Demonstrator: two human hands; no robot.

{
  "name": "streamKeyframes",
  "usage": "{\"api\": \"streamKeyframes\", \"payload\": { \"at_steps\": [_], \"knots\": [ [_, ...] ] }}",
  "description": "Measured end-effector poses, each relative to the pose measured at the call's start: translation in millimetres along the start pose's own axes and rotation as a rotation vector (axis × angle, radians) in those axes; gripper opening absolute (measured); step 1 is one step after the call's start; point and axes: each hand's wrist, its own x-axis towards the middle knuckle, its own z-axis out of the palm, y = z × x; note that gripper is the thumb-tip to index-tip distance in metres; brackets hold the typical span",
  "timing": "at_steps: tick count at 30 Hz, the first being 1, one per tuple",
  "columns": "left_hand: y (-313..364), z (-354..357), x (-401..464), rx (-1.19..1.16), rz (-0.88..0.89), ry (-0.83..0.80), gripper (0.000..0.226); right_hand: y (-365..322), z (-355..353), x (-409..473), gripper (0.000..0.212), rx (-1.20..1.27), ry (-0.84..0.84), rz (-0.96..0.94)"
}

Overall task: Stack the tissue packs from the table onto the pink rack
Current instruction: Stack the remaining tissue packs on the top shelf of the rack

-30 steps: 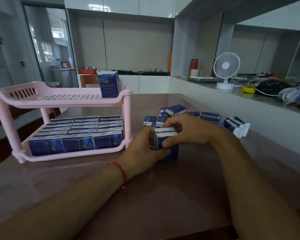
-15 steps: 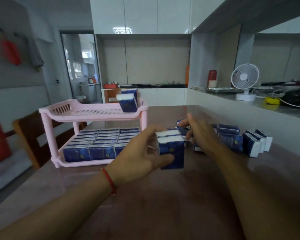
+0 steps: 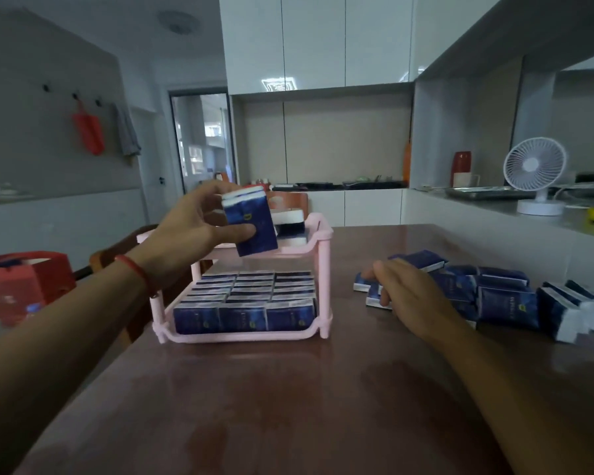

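A glossy dark reddish-brown counter (image 3: 288, 406) is filling the lower half of the frame, with soft reflections being thrown back from its surface. Behind it, a kitchen is being shown: white upper cabinets (image 3: 316, 39) at the top centre, a beige recessed wall below them, and a grey side ledge (image 3: 494, 204) at the right, on which a small white desk fan (image 3: 534, 174) is standing. A red cloth item (image 3: 89, 130) is hanging from a wall hook at the upper left, and a red box (image 3: 24, 286) is being cut off near the left edge.

The two-tier pink plastic rack (image 3: 324, 269) is standing at the centre. Its lower tier is being filled by upright rows of dark blue tissue packs (image 3: 244, 315); on the upper tier, another pack (image 3: 294, 228) is being partly hidden.

A small stack of dark blue tissue packs with white ends (image 3: 251, 224) is being gripped between thumb and fingers by the left hand (image 3: 189, 228), just in front of the rack's upper tier. The right hand (image 3: 405, 293) is being rested with loosely extended fingers, nothing grasped, on the loose pile of blue tissue packs (image 3: 501, 299) lying on the counter at the right.

Small yellow emblems and pale lettering are being shown on the pack fronts, but the writing is too blurred to be read. The whole view is softened by motion blur.
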Motion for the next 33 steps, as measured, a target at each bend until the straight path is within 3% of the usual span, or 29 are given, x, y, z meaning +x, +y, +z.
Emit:
{"api": "streamKeyframes", "payload": {
  "at_steps": [2,6,10,13,18,22,25,29,33],
  "knots": [
    [-4.3,-2.6,-1.1,-0.037,0.017,0.047,0.048,2.2,4.3,-0.3,0.036,-0.05,0.017,-0.042],
    [-6.6,3.6,-18.0,-0.168,0.076,0.078,0.048,-9.9,4.2,4.8,0.021,0.079,0.166,0.015],
    [-15.4,11.1,-27.0,-0.065,0.195,0.053,0.049,-50.3,-13.1,43.3,0.022,0.057,0.198,-0.072],
    [-15.8,4.4,-16.1,-0.111,0.19,0.069,0.054,-87.5,-22.5,86.7,0.033,-0.08,-0.024,-0.125],
    [-20.6,-8.7,5.7,-0.076,0.115,0.042,0.056,-109.4,-6.5,145.8,0.077,-0.257,-0.618,-0.084],
    [-25.9,-12.8,15.0,-0.036,0.053,0.01,0.054,-101.6,16.1,171.9,0.094,-0.421,-0.783,-0.066],
    [-27.2,-17.6,24.1,-0.002,0.04,-0.024,0.053,-107.0,14.5,177.2,0.076,-0.405,-0.779,-0.084],
    [-28.1,-22.8,40.3,0.065,-0.021,-0.078,0.052,-100.9,6.5,187.5,0.04,-0.27,-0.614,-0.115],
    [-28.9,-21.0,57.3,0.061,-0.121,-0.147,0.051,-87.8,11.2,198.0,0.028,-0.215,-0.476,-0.088]
  ]
}}
